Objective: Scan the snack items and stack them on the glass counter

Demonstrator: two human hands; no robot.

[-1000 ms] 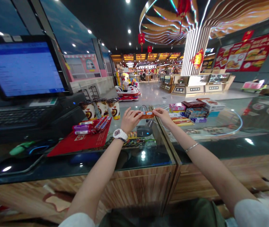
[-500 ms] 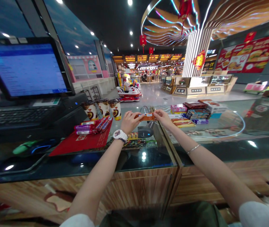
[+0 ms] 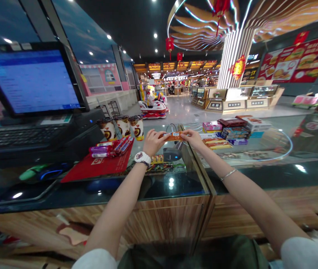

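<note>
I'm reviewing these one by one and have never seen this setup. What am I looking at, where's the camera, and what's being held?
There is no machine here: these are a person's own bare hands, seen by a camera worn on the head, looking forward and down. The left hand, with a white watch at its wrist, and the right hand hold an orange packet by its ends, above a glass-topped counter. To the left are a monitor, a keyboard, three cups and a red mat with wrapped snacks. To the right are stacked boxes.
</note>
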